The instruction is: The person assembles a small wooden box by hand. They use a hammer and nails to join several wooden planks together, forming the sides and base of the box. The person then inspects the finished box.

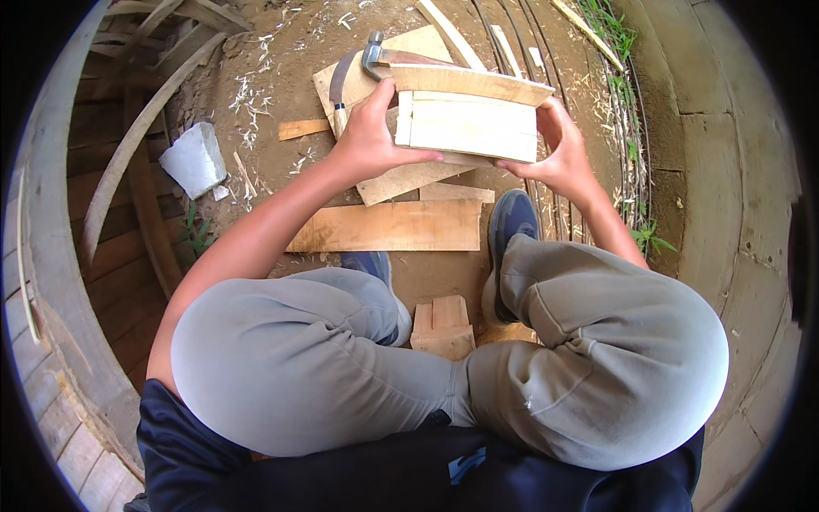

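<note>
A small wooden box (pixel 473 126) made of pale boards is held up between my two hands, above the ground in front of my feet. My left hand (pixel 373 141) grips its left end, thumb and fingers spread along the edges. At the other end, my right hand (pixel 561 152) is wrapped round the corner. Just behind the box lies a claw hammer (pixel 374 56), its handle partly hidden. A sickle (pixel 343 78) with a curved blade rests beside my left hand, on a flat board (pixel 424 40). The box's inside cannot be made out.
A loose plank (pixel 392 227) lies before my shoes, and a wooden block (pixel 442 328) stands between my legs. To the left sit a whitish stone (pixel 194 160) and curved timber (pixel 128 158). Long thin rods (pixel 559 51) run along the right, near a wall (pixel 725 154). Wood shavings litter the dirt.
</note>
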A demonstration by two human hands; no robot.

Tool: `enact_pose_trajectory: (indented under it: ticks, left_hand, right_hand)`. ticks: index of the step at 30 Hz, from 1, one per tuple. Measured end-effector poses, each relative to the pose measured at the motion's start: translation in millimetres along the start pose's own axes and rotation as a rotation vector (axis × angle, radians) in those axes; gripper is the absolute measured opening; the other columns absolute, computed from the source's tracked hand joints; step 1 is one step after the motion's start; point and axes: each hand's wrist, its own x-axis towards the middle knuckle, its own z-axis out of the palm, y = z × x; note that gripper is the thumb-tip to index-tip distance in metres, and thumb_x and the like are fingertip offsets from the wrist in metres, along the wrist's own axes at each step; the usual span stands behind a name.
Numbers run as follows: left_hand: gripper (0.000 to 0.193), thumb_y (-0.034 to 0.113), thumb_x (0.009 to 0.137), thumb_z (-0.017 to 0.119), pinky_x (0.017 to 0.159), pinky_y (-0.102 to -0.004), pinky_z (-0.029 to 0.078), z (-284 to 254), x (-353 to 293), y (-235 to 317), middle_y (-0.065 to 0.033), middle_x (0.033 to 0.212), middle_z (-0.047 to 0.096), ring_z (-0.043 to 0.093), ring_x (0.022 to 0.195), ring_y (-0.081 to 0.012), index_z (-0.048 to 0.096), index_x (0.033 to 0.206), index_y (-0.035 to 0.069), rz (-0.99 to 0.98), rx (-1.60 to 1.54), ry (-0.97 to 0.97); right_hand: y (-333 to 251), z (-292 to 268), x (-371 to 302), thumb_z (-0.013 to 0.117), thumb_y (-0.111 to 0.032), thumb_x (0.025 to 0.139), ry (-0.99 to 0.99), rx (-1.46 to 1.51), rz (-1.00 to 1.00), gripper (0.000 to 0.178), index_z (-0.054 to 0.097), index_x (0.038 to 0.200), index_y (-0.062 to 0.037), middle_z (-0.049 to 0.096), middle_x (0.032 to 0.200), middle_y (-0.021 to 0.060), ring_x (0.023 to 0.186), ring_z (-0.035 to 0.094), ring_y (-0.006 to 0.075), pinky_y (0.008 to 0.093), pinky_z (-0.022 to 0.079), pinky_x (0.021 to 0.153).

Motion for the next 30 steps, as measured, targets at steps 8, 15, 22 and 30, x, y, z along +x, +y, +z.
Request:
enact_pose_trajectory:
  ticks: [8,15,22,30]
  left_hand:
    - [0.102,0.043,0.059,0.099,0.108,-0.0409,0.047,-7,12,4,-0.0202,0.131,0.064,0.061,0.126,-0.0294,0.047,0.135,-0.001,-0.057,-0.031,-0.065]
    - [0.107,0.039,0.056,0.100,0.117,-0.0421,0.040,-18,12,-18,-0.0186,0.142,0.057,0.054,0.134,-0.0286,0.046,0.139,0.000,-0.020,-0.168,-0.157]
    - [0.096,0.038,0.068,0.094,0.118,-0.0402,0.040,-29,29,-11,-0.0187,0.132,0.062,0.058,0.127,-0.0270,0.045,0.142,-0.001,-0.055,-0.218,-0.176]
    - [0.075,0.052,0.089,0.066,0.096,-0.0351,0.048,-27,26,-2,-0.0122,0.118,0.063,0.060,0.107,-0.0192,0.049,0.138,-0.003,-0.230,-0.343,-0.099]
  right_hand:
    - [8,-11,11,0.093,-0.013,0.063,-0.002,-0.031,0.020,0.069,0.058,0.121,0.0006,0.069,0.111,0.0094,0.108,0.065,0.0164,0.0332,0.050,0.100]
    - [6,-11,13,0.094,-0.013,0.063,-0.020,-0.045,0.006,0.069,0.058,0.120,0.0010,0.069,0.112,0.0087,0.108,0.064,0.0144,0.0327,0.050,0.100]
    - [-8,-17,31,0.091,-0.011,0.068,-0.077,0.219,0.051,0.073,0.057,0.130,0.0044,0.069,0.118,0.0106,0.111,0.064,0.0166,0.0332,0.048,0.104]
    - [-7,-7,32,0.080,-0.046,0.079,0.039,0.268,0.366,0.063,0.068,0.121,-0.0005,0.069,0.109,0.0078,0.099,0.061,0.0148,0.0298,0.047,0.088]
